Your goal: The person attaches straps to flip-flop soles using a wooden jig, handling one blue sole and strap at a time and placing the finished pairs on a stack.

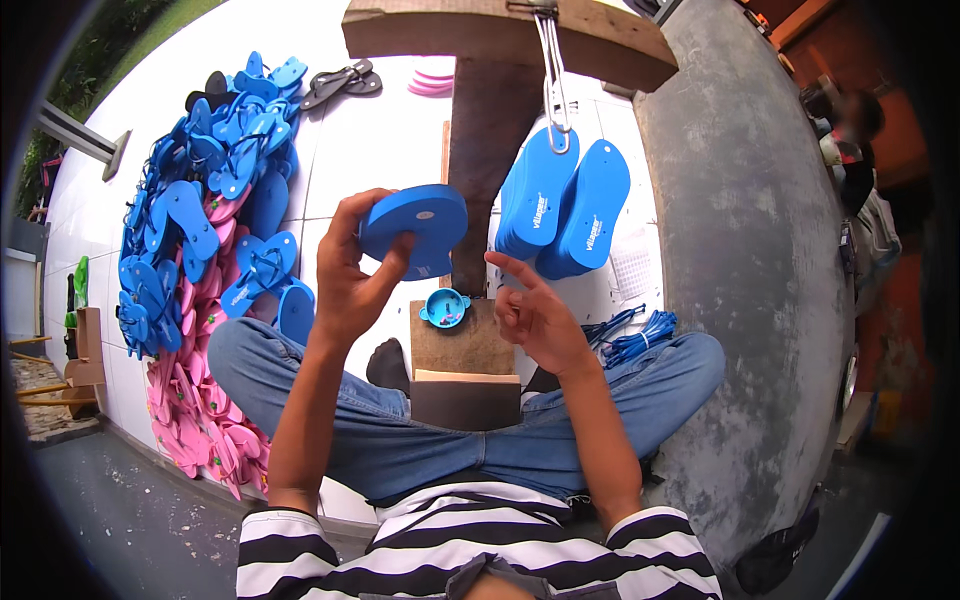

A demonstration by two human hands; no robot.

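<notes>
My left hand (347, 275) grips a blue flip-flop sole (418, 225) by its near edge, bottom side facing me, raised in front of my chest. My right hand (535, 312) hovers just right of it with the index finger stretched toward the sole and the other fingers curled, holding nothing that I can see. Below the hands a small blue dish (445, 308) rests on a wooden block (460, 345) between my crossed legs.
A stack of blue soles (562, 205) leans under a metal hook hanging from a wooden bench (500, 35). A large pile of blue and pink flip-flops (205, 270) lies left on the white tiles. Blue straps (630, 335) sit by my right knee. A grey concrete wall (750, 250) stands right.
</notes>
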